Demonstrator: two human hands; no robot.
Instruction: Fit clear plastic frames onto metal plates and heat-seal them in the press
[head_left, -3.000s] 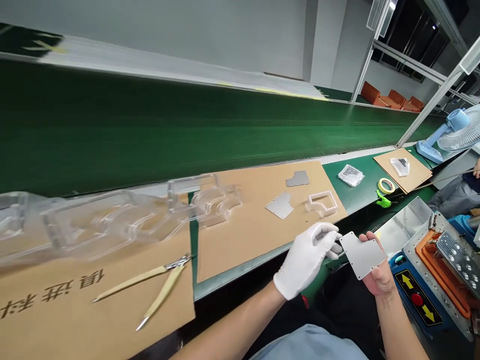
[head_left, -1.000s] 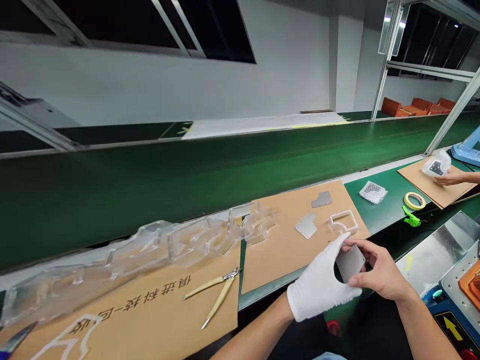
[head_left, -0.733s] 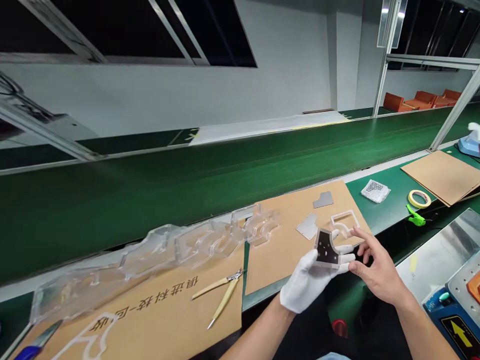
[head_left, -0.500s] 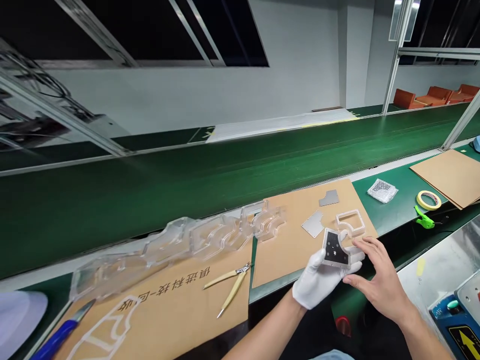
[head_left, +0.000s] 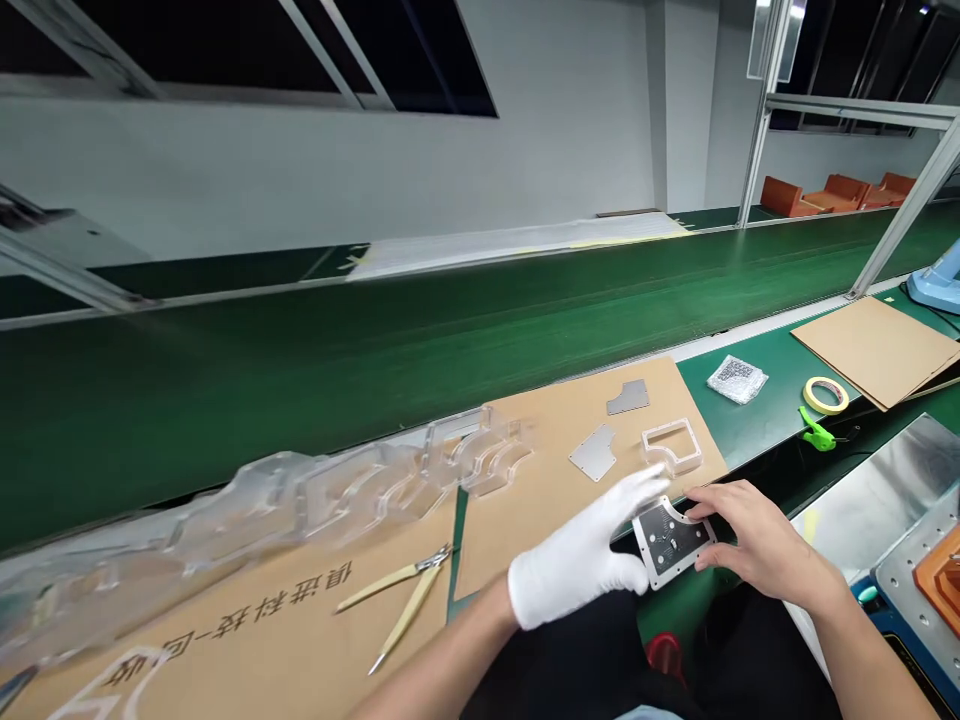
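A flat metal plate (head_left: 670, 540) with a black face, a silver rim and several holes lies low at the bench's front edge, tilted slightly. My right hand (head_left: 750, 533), bare, grips its right side with the fingers across the top edge. My left hand (head_left: 576, 567), in a white glove, stays beside the plate's left edge. Its fingers are extended toward a transparent plastic frame (head_left: 671, 447) and hold nothing. The plate's lower edge is close to the bench's dark front edge.
Two grey metal plates (head_left: 628, 397) (head_left: 592, 452) lie on a cardboard sheet (head_left: 555, 500). Transparent moulded trays (head_left: 300, 510) stretch leftward. Pliers (head_left: 397, 600), masking tape (head_left: 826, 395), a green clamp (head_left: 817, 432) and a metal sheet (head_left: 877, 490) are nearby. A green conveyor belt (head_left: 375, 380) runs behind.
The plate has gone from my gloved left hand to my bare right hand and moved lower, toward the bench edge. The left hand has drawn away to its left side.
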